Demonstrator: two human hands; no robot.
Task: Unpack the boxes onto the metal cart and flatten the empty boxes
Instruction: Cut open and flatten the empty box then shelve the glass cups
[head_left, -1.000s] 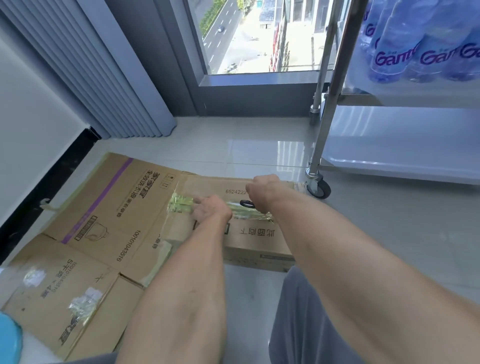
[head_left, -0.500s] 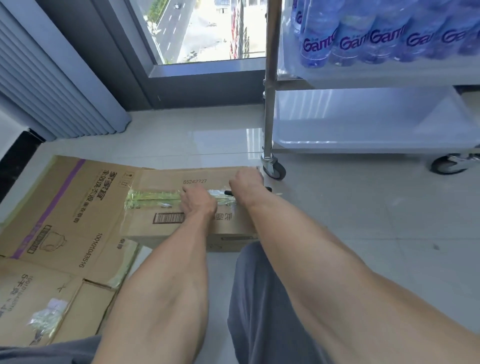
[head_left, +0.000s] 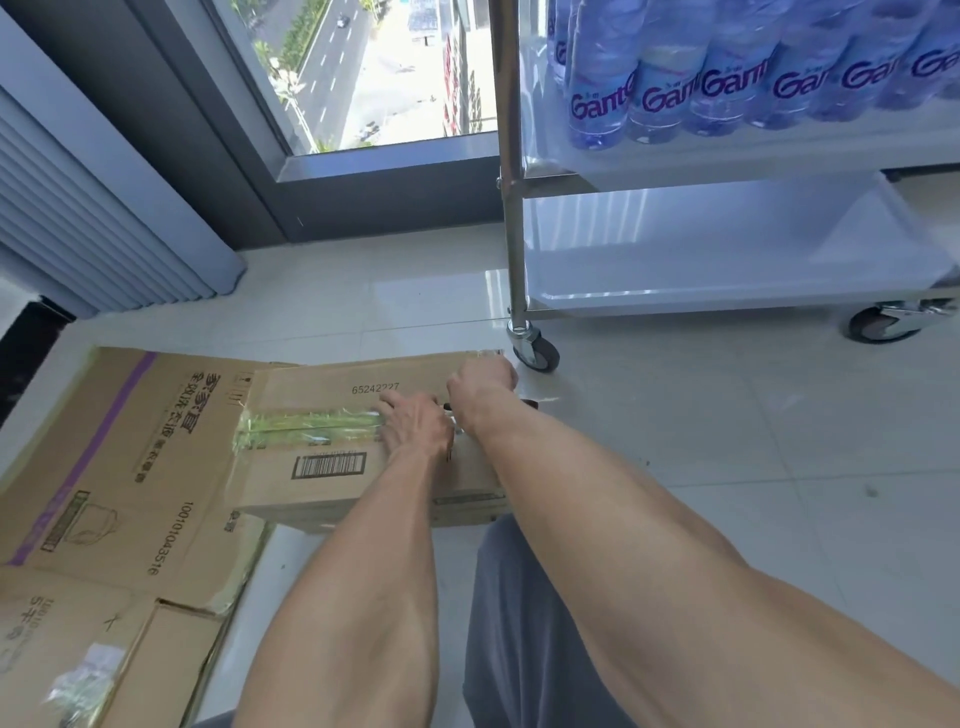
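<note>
A closed cardboard box (head_left: 332, 384) lies on the floor in front of me, with a strip of clear tape (head_left: 311, 426) along its top seam. My left hand (head_left: 415, 421) rests on the tape near the middle of the lid, fingers spread. At the lid's far right edge, my right hand (head_left: 480, 382) is curled round a small dark-handled tool (head_left: 445, 408) that is mostly hidden. The metal cart (head_left: 511, 208) stands just beyond, with several water bottles (head_left: 727, 78) on its upper shelf. Its lower shelf (head_left: 675, 291) holds nothing.
Flattened cardboard boxes (head_left: 119, 467) lie on the floor to the left, under the box's left end. The cart's caster (head_left: 537, 353) sits close to the box's far right corner. A window and blinds are behind. My knee in grey shorts is below the box.
Both hands have slid to the right along the taped seam, the right one reaching the lid's right edge. My view has swung right, showing more of the cart.
</note>
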